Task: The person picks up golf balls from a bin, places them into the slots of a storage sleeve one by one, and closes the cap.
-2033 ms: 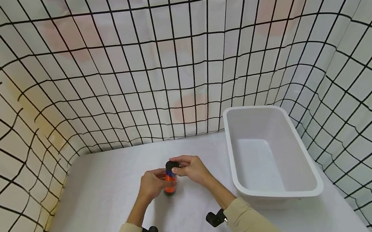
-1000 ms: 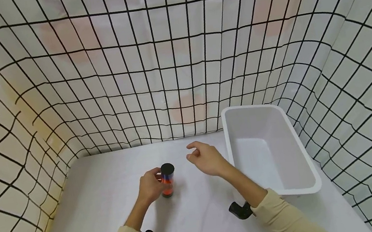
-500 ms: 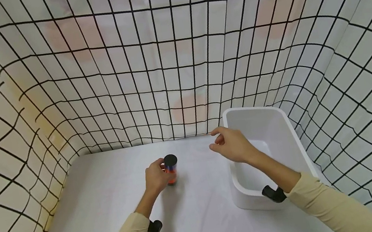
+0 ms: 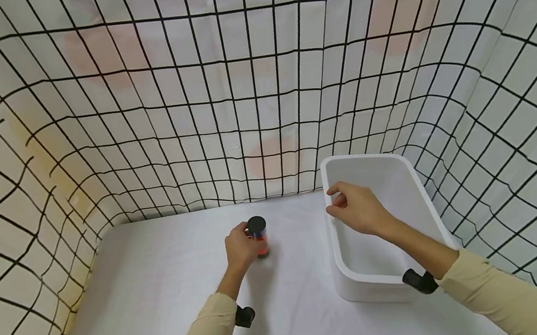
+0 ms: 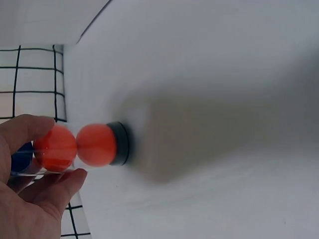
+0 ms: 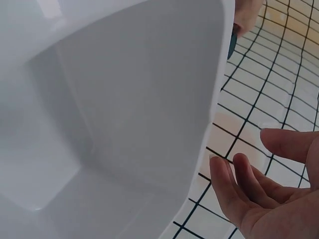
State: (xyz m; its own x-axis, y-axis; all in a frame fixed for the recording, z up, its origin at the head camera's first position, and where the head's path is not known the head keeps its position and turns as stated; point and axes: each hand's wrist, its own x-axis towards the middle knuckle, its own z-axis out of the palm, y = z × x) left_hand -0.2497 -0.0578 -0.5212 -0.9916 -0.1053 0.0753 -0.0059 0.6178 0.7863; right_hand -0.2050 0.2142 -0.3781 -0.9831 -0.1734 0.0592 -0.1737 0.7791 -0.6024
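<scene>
My left hand (image 4: 241, 247) grips a clear tube of balls (image 5: 96, 145), its thumb and fingers curled round the upper part. Orange balls and a blue ball show through the wall in the left wrist view. Black caps (image 4: 257, 225) close both ends; the tube stands nearly upright, its base close over the white table. Over the left rim of a white plastic bin (image 4: 370, 291) is my right hand (image 4: 359, 209), holding nothing. Its fingers are loosely bent, with thumb and fingertips apart, as the right wrist view (image 6: 279, 211) also shows.
The deep bin stands on the right of the white-covered table (image 4: 163, 299). Black grid netting (image 4: 258, 96) over white sheeting surrounds the back and both sides. A small black camera (image 4: 245, 316) sits on each wrist.
The right hand has let go of the tube's top cap and moved right to the bin. My left hand has carried the tube slightly right and toward the back.
</scene>
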